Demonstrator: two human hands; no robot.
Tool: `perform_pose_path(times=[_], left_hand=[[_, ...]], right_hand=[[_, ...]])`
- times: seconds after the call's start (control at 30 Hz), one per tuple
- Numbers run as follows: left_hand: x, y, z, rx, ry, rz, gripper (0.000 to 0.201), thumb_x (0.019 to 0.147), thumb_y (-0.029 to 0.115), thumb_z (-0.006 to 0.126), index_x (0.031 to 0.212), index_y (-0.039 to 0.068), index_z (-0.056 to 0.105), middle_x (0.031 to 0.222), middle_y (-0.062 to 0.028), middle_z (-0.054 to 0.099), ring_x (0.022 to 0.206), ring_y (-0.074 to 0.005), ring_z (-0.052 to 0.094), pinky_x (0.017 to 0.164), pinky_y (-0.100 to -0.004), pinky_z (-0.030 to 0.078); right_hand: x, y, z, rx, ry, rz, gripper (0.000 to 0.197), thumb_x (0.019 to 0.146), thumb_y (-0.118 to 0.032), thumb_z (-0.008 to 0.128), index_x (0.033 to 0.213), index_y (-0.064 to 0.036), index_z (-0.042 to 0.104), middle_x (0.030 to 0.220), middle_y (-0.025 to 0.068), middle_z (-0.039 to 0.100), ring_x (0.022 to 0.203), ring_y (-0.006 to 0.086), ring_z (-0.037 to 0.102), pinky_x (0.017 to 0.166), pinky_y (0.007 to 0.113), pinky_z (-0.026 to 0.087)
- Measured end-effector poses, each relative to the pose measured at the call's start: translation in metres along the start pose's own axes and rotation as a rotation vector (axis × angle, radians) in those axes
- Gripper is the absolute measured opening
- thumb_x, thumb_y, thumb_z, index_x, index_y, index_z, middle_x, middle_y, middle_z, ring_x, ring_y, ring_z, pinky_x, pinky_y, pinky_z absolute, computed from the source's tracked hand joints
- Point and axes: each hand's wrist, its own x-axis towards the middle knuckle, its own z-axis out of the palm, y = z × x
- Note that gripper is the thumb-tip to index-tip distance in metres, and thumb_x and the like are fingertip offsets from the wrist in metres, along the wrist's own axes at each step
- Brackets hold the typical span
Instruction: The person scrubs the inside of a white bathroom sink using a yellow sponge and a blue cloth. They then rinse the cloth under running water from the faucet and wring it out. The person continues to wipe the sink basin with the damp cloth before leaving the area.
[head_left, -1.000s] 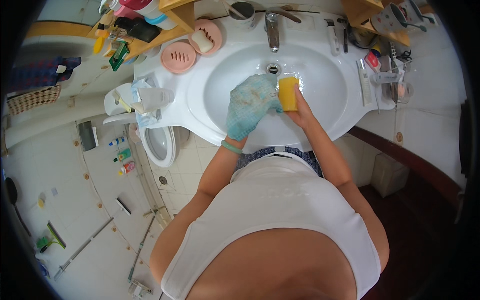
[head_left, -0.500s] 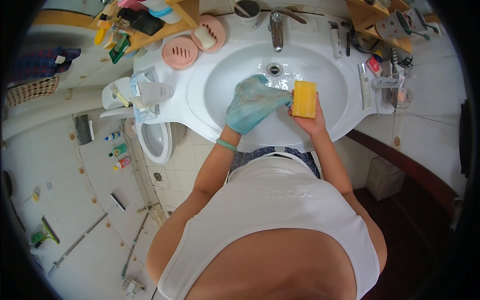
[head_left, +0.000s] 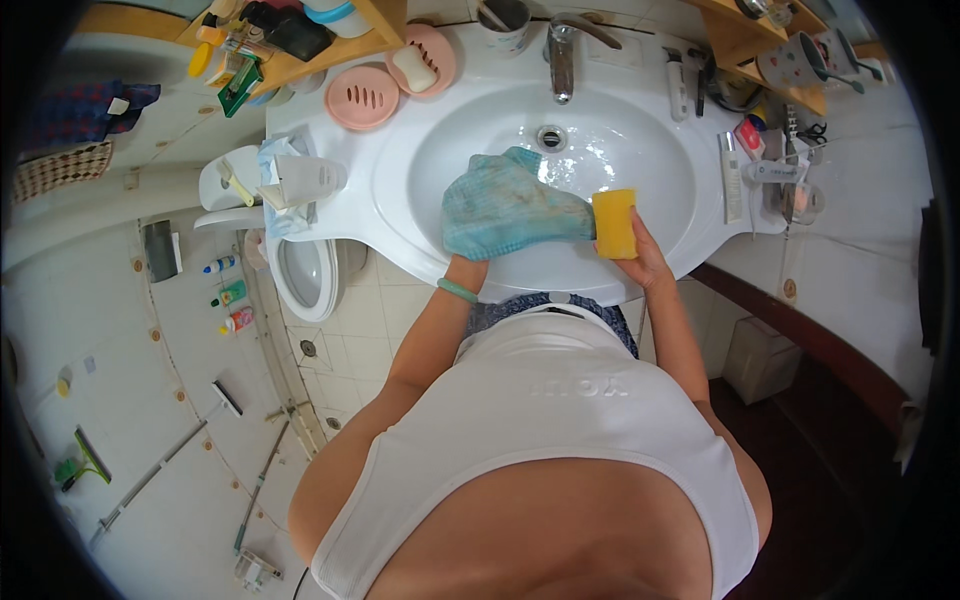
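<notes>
R hand (head_left: 648, 264) w/ grip on yellow block (head_left: 614, 224) over sink (head_left: 655, 140), L hand (head_left: 467, 270) inside blue cloth (head_left: 508, 208), can't tell grip.

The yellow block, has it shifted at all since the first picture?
Yes. Judged against the sink's drain, the yellow block in the right hand has moved rightward and closer to the person's body.
</notes>
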Motion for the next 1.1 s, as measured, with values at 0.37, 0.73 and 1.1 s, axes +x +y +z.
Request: perform_pose_path(times=[0.37,0.73,1.1], left_hand=[[0.013,0.096,-0.016,-0.199,-0.086,-0.088,0.034,0.085,0.026,0.054,0.111,0.006,0.058,0.117,-0.0113,0.058,0.108,-0.0266,0.054,0.093,-0.0414,0.042],[-0.006,0.089,-0.014,0.248,-0.274,0.116,0.042,0.091,0.031,0.050,0.125,0.006,0.046,0.117,-0.0104,0.054,0.109,-0.0278,0.051,0.096,-0.0408,0.039],[0.007,0.079,-0.018,0.069,-0.146,0.050,0.037,0.085,0.021,0.056,0.116,0.001,0.051,0.109,-0.0144,0.059,0.100,-0.0281,0.057,0.086,-0.0385,0.045]], right_hand=[[0.016,0.037,0.136,-1.549,-0.025,-0.982,0.069,0.076,-0.034,0.070,0.129,0.0013,0.043,0.118,0.0196,0.047,0.108,0.0361,0.045,0.093,0.043,0.037],[0.071,0.027,0.123,-1.693,0.164,-0.931,0.064,0.082,-0.034,0.064,0.130,0.0029,0.042,0.111,0.0204,0.051,0.101,0.0358,0.049,0.086,0.044,0.040],[0.065,0.021,0.136,-1.644,0.209,-0.864,0.070,0.076,-0.031,0.071,0.131,0.0000,0.042,0.110,0.0199,0.050,0.101,0.0352,0.047,0.089,0.043,0.039]])
